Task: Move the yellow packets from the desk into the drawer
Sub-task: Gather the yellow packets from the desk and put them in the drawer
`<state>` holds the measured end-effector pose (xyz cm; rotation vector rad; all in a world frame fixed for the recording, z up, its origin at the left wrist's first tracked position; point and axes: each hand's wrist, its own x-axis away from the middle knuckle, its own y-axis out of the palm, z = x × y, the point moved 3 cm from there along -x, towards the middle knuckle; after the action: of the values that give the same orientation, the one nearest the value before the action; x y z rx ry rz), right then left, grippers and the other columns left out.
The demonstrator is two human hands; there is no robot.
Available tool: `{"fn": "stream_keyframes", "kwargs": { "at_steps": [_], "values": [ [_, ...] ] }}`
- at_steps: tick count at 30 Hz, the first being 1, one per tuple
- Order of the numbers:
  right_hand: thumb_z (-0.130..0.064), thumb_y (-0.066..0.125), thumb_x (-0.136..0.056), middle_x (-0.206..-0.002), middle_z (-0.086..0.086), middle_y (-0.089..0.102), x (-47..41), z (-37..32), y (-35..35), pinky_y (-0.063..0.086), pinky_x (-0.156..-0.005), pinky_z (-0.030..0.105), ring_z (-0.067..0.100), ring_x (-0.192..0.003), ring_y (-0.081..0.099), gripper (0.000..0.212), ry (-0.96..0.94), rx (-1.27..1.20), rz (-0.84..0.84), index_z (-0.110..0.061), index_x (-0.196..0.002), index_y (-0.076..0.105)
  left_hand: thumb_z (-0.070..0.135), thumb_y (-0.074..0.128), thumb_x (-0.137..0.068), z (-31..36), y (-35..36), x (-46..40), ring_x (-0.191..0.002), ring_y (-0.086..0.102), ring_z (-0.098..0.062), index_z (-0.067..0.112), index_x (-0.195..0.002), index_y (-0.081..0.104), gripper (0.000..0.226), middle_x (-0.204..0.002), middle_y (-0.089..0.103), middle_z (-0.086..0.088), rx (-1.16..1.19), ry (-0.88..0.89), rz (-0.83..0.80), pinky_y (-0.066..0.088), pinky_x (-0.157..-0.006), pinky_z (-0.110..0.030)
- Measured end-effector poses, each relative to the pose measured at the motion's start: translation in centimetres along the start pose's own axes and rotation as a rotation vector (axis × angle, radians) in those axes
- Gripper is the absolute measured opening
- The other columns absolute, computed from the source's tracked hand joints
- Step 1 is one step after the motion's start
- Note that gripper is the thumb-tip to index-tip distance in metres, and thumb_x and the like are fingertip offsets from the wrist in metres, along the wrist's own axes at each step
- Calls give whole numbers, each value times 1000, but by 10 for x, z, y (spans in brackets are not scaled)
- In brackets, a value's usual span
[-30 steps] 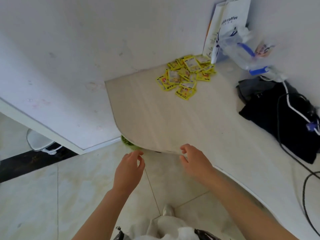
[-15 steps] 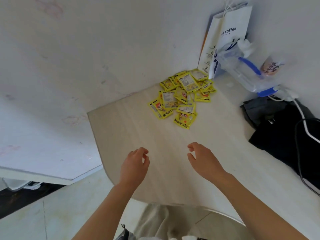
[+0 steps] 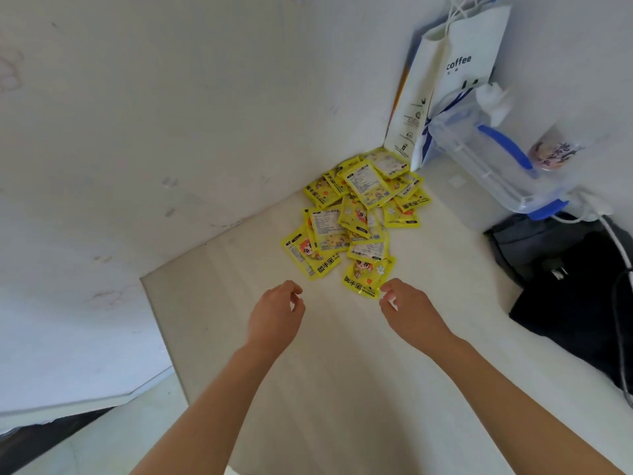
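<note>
Both forearms enter from the lower edge and extend over the pale wood-grain table [image 3: 342, 371]. Left hand [image 3: 275, 311] hovers above the bare tabletop, fingers loosely curled, thumb and forefinger apart, holding nothing. Right hand [image 3: 409, 310] likewise empty and part open, fingertips curled; its thumb and forefinger sit just beside the near edge of the closest packet, contact cannot be confirmed. Yellow packets [image 3: 356, 217] lie in a loose overlapping heap on the table beyond both hands, running back toward the corner where the two white walls meet; some face up with a cartoon figure, others show a printed white label panel. The nearest packet [image 3: 366, 275] lies flat at the front of the heap, slightly apart from one to its left [image 3: 310, 257]. To the right, a black bag [image 3: 575, 303] rests on the table with a grey item at its far end and white and dark cables across it. Behind the heap, a white paper bag [image 3: 459, 70] marked "coffee" stands upright in the corner; a clear plastic box [image 3: 486, 159] with blue handle and clips sits just beside it. No drawer is in view.
</note>
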<state>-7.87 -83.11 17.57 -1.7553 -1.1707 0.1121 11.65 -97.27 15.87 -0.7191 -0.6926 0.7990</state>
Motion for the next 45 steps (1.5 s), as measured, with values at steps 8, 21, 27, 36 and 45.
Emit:
{"fn": "stream_keyframes", "kwargs": {
  "at_steps": [8, 21, 27, 36, 45],
  "values": [
    [-22, 47, -95, -115, 7, 63, -84, -8, -30, 48, -87, 35, 25, -103, 59, 30, 17, -38, -37, -12, -122, 54, 20, 50, -91, 37, 7, -77, -92, 62, -19, 22, -108, 62, 21, -94, 62, 8, 32, -72, -59, 51, -75, -33],
    [-41, 52, -93, -87, 9, 62, -211, -22, -30, 39, -61, 31, 22, -73, 56, 44, 210, -185, -21, -3, -117, 46, 34, 60, -87, 59, 32, -172, -105, 56, -27, 17, -118, 50, 37, -112, 63, -4, -14, -355, 73, 50, -82, -44],
    [-53, 61, -84, -108, 13, 60, -231, -23, -13, 50, -74, 42, 32, -94, 62, 69, 355, -184, 12, -3, -125, 38, 42, 68, -82, 62, 45, -186, -114, 47, -30, 14, -114, 48, 48, -113, 61, -8, -78, -444, 78, 43, -88, -43],
    [-51, 77, -71, -69, -2, 43, -224, -20, -5, 34, -49, 26, 22, -68, 53, 59, 409, -265, -9, -14, -99, 40, 30, 72, -78, 47, 43, -177, -107, 51, -26, 25, -75, 54, 18, -87, 64, -2, 138, -495, 66, 49, -82, -40],
    [-39, 80, -71, -119, 11, 52, -173, -16, 1, 47, -90, 44, 35, -113, 51, 65, 295, -66, -57, -12, -120, 47, 19, 69, -81, 27, 35, -130, -77, 55, -25, 16, -73, 53, 18, -74, 57, 1, 242, -393, 72, 43, -59, -31]
  ]
}}
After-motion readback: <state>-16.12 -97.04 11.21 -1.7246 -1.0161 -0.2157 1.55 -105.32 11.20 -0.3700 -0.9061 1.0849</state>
